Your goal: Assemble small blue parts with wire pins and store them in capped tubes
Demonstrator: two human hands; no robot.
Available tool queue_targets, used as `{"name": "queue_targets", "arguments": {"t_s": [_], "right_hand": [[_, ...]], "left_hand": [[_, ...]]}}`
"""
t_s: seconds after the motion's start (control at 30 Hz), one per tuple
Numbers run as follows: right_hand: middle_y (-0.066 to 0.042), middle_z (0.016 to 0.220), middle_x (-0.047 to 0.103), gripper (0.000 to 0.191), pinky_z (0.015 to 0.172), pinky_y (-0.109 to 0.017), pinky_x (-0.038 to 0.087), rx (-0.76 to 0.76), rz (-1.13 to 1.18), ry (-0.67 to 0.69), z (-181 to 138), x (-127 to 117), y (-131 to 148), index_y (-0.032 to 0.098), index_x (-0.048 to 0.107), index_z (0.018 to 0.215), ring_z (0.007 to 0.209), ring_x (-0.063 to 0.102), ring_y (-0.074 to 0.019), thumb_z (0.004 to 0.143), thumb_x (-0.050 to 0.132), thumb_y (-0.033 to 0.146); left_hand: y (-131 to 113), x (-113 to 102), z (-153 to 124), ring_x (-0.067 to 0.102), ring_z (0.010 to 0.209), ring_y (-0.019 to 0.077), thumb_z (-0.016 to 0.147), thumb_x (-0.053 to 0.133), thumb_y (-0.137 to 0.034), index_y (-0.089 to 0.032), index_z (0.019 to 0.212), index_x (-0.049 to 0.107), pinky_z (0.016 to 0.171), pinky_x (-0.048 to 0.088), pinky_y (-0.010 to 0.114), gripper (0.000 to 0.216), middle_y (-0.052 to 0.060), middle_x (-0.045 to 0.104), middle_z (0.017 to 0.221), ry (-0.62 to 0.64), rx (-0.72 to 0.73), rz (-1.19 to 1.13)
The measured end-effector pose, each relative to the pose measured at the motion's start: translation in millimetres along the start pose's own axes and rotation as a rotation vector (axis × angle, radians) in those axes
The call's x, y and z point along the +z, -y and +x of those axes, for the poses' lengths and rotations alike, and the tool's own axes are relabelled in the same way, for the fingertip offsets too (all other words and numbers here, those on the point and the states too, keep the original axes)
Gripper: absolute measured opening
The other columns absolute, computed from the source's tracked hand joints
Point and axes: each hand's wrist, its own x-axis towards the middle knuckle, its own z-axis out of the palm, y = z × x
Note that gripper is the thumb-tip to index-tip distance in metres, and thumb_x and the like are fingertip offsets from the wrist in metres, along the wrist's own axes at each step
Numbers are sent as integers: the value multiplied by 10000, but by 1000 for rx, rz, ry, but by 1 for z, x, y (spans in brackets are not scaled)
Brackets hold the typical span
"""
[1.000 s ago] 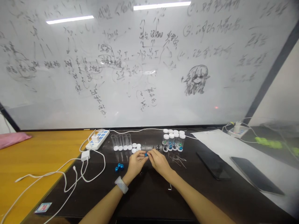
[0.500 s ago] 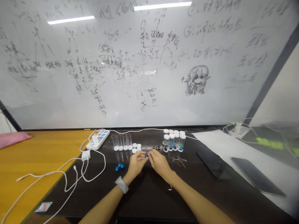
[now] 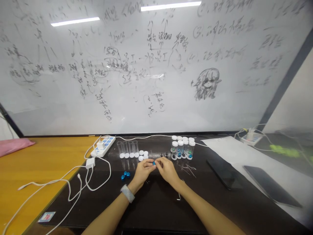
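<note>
My left hand (image 3: 142, 170) and my right hand (image 3: 166, 169) meet over the dark table, fingertips pinched together on a small blue bead (image 3: 154, 162). A white band sits on my left wrist. Three more blue beads (image 3: 125, 175) lie to the left of my left hand. Behind my hands stand several empty clear tubes (image 3: 127, 149) with loose white caps (image 3: 142, 154), and several capped tubes (image 3: 182, 148) holding coloured beads. Thin metal pins (image 3: 187, 168) lie to the right of my right hand.
A white power strip (image 3: 103, 146) with white cables (image 3: 80, 178) lies at the left. Two dark phones (image 3: 221, 169) (image 3: 270, 186) rest at the right by a white sheet (image 3: 234, 151). A whiteboard with writing fills the back. A small card (image 3: 46, 216) lies near the front left.
</note>
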Motion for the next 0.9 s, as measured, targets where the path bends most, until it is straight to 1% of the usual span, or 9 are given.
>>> {"name": "queue_targets", "arguments": {"t_s": [0.3, 0.53, 0.67, 0.73, 0.83, 0.9], "right_hand": [[-45, 748, 671, 223, 673, -302, 478, 47, 67, 0, 1, -1, 2, 199, 669, 792, 684, 628, -196, 941, 506, 234], [-46, 770, 687, 234, 685, -296, 487, 67, 98, 14, 2, -1, 2, 195, 682, 808, 699, 640, -193, 944, 494, 226], [-45, 775, 700, 237, 675, -295, 504, 74, 120, 16, 1, -2, 2, 196, 696, 815, 683, 650, -187, 937, 496, 231], [-48, 765, 706, 238, 655, -296, 519, 95, 151, 23, 1, -1, 2, 193, 696, 807, 662, 655, -188, 929, 498, 246], [-48, 710, 708, 247, 577, -284, 530, 178, 238, 71, 3, -1, 2, 181, 693, 813, 611, 656, -189, 919, 503, 299], [-43, 678, 702, 265, 529, -267, 518, 232, 267, 93, 7, -5, -1, 172, 701, 829, 582, 648, -184, 912, 507, 332]], "left_hand": [[-8, 3, -4, 719, 827, 223, 577, 904, -313, -136, 946, 711, 837, 537, 340, 453, 73, 745, 794, 49, -112, -186], [-9, 3, -5, 725, 857, 225, 592, 903, -289, -131, 956, 699, 862, 536, 337, 447, 75, 748, 815, 80, -133, -241], [-12, 3, -5, 725, 854, 222, 578, 912, -285, -135, 942, 699, 878, 534, 347, 448, 56, 740, 787, 88, -144, -263], [-12, 3, -5, 727, 857, 223, 564, 919, -279, -138, 936, 700, 892, 531, 352, 454, 51, 738, 778, 92, -156, -285], [-12, 2, -4, 729, 872, 230, 564, 921, -274, -142, 944, 699, 901, 528, 354, 459, 57, 742, 791, 111, -170, -292], [-12, 0, -4, 731, 872, 230, 573, 918, -274, -145, 957, 697, 900, 526, 350, 461, 58, 741, 799, 119, -187, -288]]}}
